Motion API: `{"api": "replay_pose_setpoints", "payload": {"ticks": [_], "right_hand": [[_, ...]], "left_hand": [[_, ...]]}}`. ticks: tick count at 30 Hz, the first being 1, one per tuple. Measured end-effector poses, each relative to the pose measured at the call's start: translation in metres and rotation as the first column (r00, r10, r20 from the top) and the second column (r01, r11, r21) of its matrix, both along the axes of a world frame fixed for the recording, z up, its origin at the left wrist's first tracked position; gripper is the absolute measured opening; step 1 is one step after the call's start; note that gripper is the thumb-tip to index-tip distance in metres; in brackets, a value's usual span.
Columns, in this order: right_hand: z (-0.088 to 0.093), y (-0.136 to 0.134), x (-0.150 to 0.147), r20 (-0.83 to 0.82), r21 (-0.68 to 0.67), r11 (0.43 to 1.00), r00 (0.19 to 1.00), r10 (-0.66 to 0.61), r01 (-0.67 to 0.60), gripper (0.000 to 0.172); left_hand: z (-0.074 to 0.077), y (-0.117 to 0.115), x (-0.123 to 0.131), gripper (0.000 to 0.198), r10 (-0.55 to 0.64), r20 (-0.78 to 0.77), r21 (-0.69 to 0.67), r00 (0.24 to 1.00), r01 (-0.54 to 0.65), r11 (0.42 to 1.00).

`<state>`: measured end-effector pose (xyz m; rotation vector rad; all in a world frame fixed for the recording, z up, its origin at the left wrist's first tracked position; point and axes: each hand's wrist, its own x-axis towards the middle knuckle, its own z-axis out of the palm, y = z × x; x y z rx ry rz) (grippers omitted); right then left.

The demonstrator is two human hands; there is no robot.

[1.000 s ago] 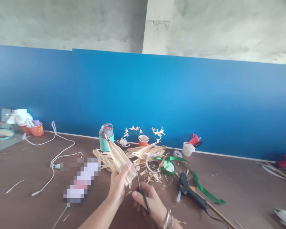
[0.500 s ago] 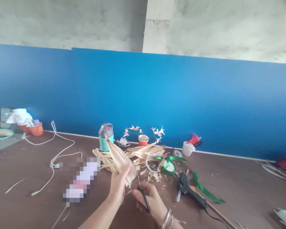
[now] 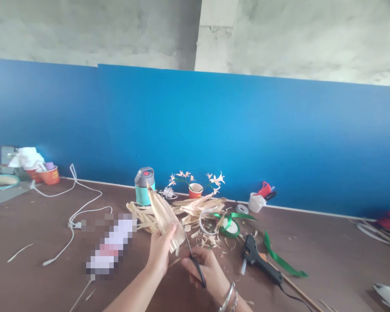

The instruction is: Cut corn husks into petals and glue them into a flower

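My left hand (image 3: 160,251) pinches the lower end of a pale dried corn husk (image 3: 164,214), whose pointed tip leans up and left. In my right hand (image 3: 206,268) is a pair of black-handled scissors (image 3: 198,269), fingers wrapped around the handles. The blades point up and lie against the husk's right edge; whether they are open or closed I cannot tell. Behind my hands lies a pile of more dried husks (image 3: 201,207), with small scraps (image 3: 214,239) scattered in front of it.
A teal flask (image 3: 144,193) and a paper cup (image 3: 195,191) with husk flowers (image 3: 217,179) stand at the back. Green ribbon on a spool (image 3: 231,229), a black glue gun (image 3: 261,261) and a white tub of tools (image 3: 256,202) are right. White cables (image 3: 73,216) lie left.
The husk in my left hand has shifted slightly right and its tip is a little more upright. My right hand with the scissors has barely moved.
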<state>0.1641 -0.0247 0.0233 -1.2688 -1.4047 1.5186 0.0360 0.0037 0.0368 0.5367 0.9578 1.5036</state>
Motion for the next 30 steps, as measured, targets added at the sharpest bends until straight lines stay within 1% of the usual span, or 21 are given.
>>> {"api": "replay_pose_setpoints", "payload": {"ticks": [7, 10, 16, 21, 26, 30], "right_hand": [[-0.0030, 0.0031, 0.0026, 0.037, 0.005, 1.000, 0.999, -0.001, 0.000, 0.052], [-0.0029, 0.0040, 0.0033, 0.037, 0.004, 1.000, 0.999, 0.015, -0.015, 0.051], [-0.0044, 0.0041, 0.0046, -0.005, 0.004, 1.000, 1.000, 0.021, -0.021, 0.049], [-0.0063, 0.0054, 0.0063, 0.006, -0.008, 1.000, 1.000, 0.011, -0.011, 0.046], [-0.0101, 0.0070, 0.0075, 0.027, -0.011, 1.000, 1.000, 0.013, -0.013, 0.044], [-0.0097, 0.0070, 0.0087, 0.041, -0.020, 1.000, 0.999, 0.018, -0.018, 0.043]], "left_hand": [[-0.0018, 0.0019, -0.0036, 0.032, -0.053, -0.040, 0.021, 0.998, 0.054, 0.998], [-0.0009, 0.0025, -0.0040, 0.033, -0.048, -0.053, 0.025, 0.997, 0.050, 0.998], [0.0034, 0.0009, -0.0034, 0.027, -0.037, -0.044, 0.023, 0.998, 0.038, 0.999], [0.0059, 0.0004, -0.0045, 0.029, -0.032, -0.036, 0.013, 0.999, 0.032, 0.999], [0.0080, 0.0004, -0.0050, 0.031, -0.052, -0.037, 0.024, 0.998, 0.053, 0.998], [0.0080, 0.0013, -0.0065, 0.031, -0.075, -0.055, 0.029, 0.996, 0.076, 0.997]]}}
